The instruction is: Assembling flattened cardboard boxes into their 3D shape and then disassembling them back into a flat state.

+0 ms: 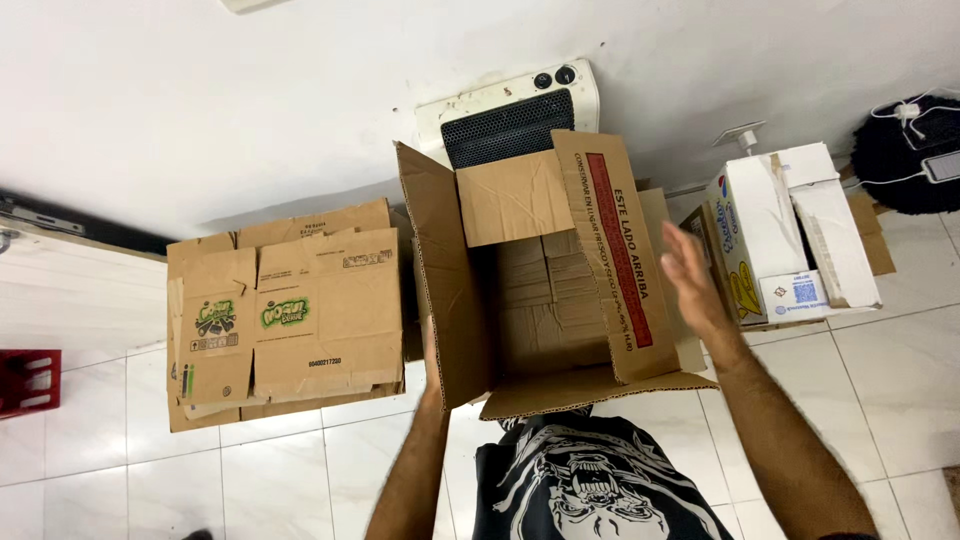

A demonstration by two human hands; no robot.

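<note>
**Open carton held between two arms**

Black printed shirt (575,480) sits closest to cam, w/ both forearms reaching out above it. Right hand (690,275) is open, fingers spread & straight, just beside the carton's right flap, which has a red stripe; can't tell if it touches. Left hand (430,345) is mostly hidden behind the left flap, so grip can't be told. The brown cardboard box (545,290) is between the hands, all flaps up, on the white tiled floor (280,470). Left: stack of flattened cartons (290,320). Right: white carton (780,240). Behind, by the wall: white heater (510,115). Far left edge: red crate (28,380).
</note>
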